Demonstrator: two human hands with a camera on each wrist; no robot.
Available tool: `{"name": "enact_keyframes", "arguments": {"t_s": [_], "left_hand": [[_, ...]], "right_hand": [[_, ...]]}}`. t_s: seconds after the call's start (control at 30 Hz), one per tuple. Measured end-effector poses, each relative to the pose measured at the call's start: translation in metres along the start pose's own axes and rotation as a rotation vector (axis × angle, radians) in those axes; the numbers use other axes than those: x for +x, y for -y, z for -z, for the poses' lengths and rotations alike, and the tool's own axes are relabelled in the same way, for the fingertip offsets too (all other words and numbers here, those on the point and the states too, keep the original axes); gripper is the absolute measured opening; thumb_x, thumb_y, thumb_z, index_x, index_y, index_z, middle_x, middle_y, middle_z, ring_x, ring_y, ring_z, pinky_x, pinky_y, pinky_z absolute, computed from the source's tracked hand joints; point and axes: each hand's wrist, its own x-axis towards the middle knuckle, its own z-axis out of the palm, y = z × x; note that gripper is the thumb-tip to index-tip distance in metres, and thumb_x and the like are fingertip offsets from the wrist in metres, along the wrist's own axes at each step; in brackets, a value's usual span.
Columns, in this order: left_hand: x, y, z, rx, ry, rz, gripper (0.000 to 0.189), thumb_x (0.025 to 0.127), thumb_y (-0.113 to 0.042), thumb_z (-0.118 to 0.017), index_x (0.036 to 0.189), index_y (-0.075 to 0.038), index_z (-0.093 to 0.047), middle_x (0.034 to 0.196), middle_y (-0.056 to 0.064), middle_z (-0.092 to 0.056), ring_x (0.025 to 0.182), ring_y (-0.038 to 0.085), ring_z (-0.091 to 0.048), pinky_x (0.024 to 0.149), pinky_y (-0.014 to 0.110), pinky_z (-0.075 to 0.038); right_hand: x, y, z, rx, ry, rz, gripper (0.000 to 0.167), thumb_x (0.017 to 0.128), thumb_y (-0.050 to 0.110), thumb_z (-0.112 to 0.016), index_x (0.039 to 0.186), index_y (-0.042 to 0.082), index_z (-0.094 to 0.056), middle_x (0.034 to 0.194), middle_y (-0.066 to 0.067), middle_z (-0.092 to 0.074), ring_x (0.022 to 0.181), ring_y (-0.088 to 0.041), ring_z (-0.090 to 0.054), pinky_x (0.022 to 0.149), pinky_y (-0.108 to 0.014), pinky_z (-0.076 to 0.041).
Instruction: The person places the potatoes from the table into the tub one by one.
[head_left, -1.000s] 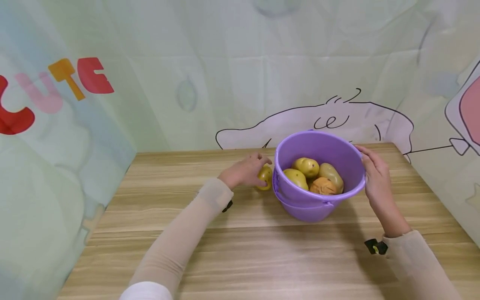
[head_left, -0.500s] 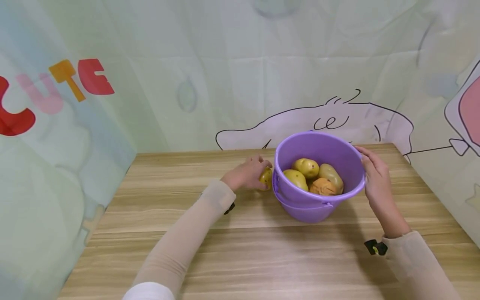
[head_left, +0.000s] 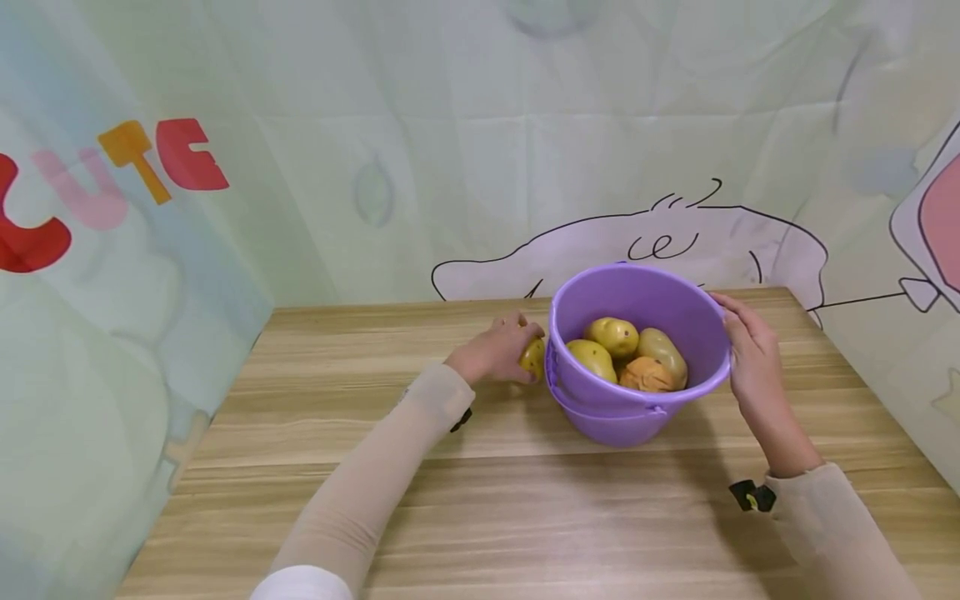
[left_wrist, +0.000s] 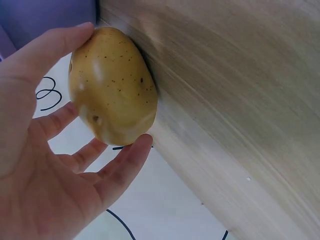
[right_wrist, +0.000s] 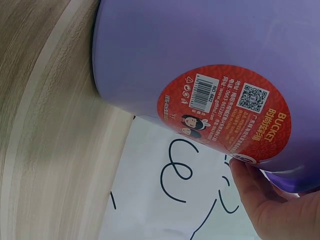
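My left hand (head_left: 501, 350) pinches a yellow potato (left_wrist: 114, 85) with dark specks between thumb and fingertips, just left of the bucket. In the left wrist view the potato lies against the wooden tabletop. My right hand (head_left: 753, 354) holds the rim of the purple bucket (head_left: 622, 421) on its right side. The bucket stands on the table, its mouth facing me. Inside are a yellow potato (head_left: 613, 336), another yellow potato (head_left: 591, 360), a paler tan potato (head_left: 663, 354) and a wrinkled orange lump (head_left: 647, 374). The right wrist view shows a red label (right_wrist: 225, 117) on the bucket's wall.
The wood-grain table (head_left: 480, 508) reaches back to a pale printed curtain (head_left: 450, 150), which rises behind its far edge and along the sides. The bucket's handle (head_left: 600, 410) hangs down around its near side.
My left hand has moved slightly right, and its fingers have closed around the potato, which has shifted a little toward the bucket. My right hand and the bucket have stayed in place.
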Motion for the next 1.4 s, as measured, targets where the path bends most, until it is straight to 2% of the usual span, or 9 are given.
{"name": "enact_keyframes", "arguments": {"t_s": [0.47,0.87,1.17,1.4], "left_hand": [[0.001,0.0,-0.004,-0.024,-0.008,0.021,0.077,0.082,-0.033,-0.082,0.147,-0.012,-0.045,0.142,0.017,-0.038,0.122,0.031,-0.042,0.096,0.044,-0.048],[0.002,0.007,-0.006,-0.034,-0.03,-0.011,0.079,0.08,-0.038,-0.082,0.144,-0.008,-0.046,0.138,0.021,-0.041,0.116,0.031,-0.045,0.093,0.042,-0.05],[-0.003,0.009,0.003,-0.04,-0.045,-0.02,0.079,0.08,-0.038,-0.08,0.144,-0.007,-0.045,0.137,0.022,-0.044,0.113,0.03,-0.049,0.093,0.041,-0.049],[-0.008,0.009,0.01,-0.064,-0.051,-0.02,0.079,0.08,-0.033,-0.081,0.145,-0.007,-0.045,0.135,0.021,-0.044,0.111,0.029,-0.05,0.092,0.04,-0.049]], "right_hand": [[0.0,-0.001,0.0,0.032,0.003,0.005,0.042,0.108,0.022,-0.039,0.136,-0.004,-0.056,0.116,0.009,-0.062,0.104,-0.008,-0.056,0.082,-0.015,-0.046],[0.001,-0.003,0.0,0.029,0.019,-0.001,0.043,0.108,0.021,-0.037,0.138,-0.004,-0.054,0.12,0.006,-0.06,0.106,-0.008,-0.055,0.083,-0.015,-0.046],[0.0,-0.002,0.0,0.026,0.024,-0.015,0.043,0.108,0.023,-0.037,0.139,-0.002,-0.054,0.122,0.003,-0.059,0.106,-0.009,-0.055,0.083,-0.015,-0.046],[0.0,-0.001,0.0,0.025,0.009,0.009,0.042,0.108,0.022,-0.038,0.137,-0.003,-0.056,0.116,0.009,-0.061,0.104,-0.008,-0.056,0.082,-0.015,-0.046]]}}
